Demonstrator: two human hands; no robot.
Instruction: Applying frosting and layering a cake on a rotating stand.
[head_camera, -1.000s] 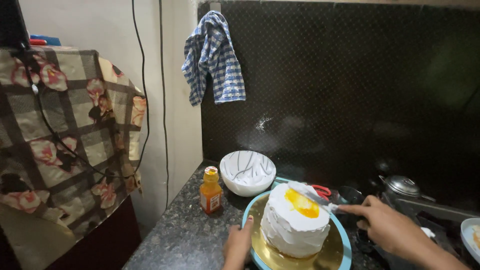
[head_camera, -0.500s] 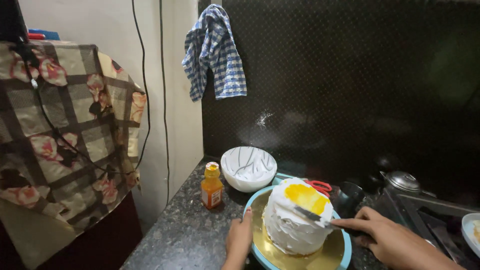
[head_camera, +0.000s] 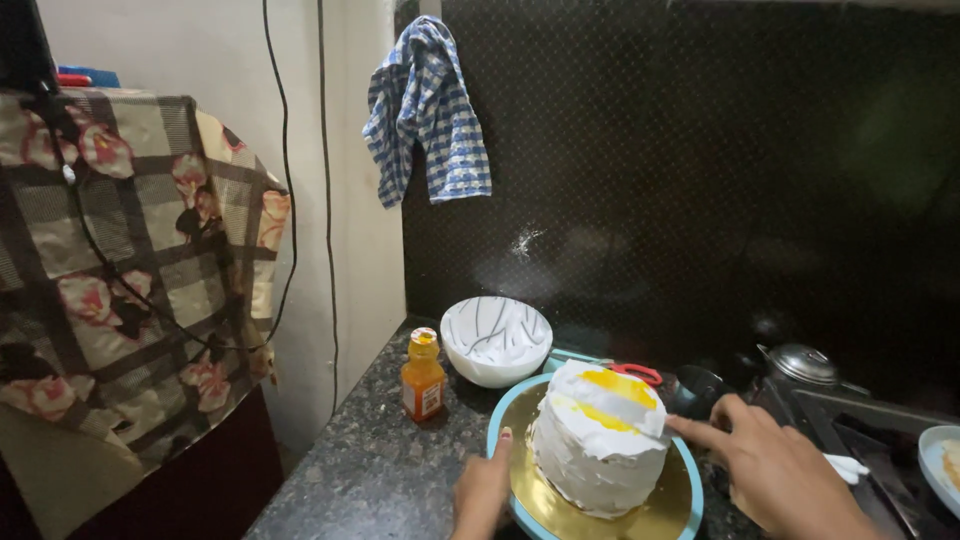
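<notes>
My right hand (head_camera: 775, 470) has its grip closed on a spatula pressed to the white frosted round cake with yellow topping (head_camera: 600, 435). My left hand (head_camera: 483, 490), fingers flat, touches the blue turntable's (head_camera: 500, 425) near-left rim on the dark speckled table (head_camera: 370, 460); a small orange bottle (head_camera: 423, 374) stands farther left.

Dark tile wall (head_camera: 700, 180), granite counter (head_camera: 370, 470)

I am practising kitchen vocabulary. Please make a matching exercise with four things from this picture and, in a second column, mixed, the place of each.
1. checked cloth
2. orange bottle
3. white bowl
4. cake

a. on the gold board
b. hanging on the wall
c. behind the cake, beside the bottle
d. on the counter, left of the bowl

Pairs: 1-b, 2-d, 3-c, 4-a
</notes>
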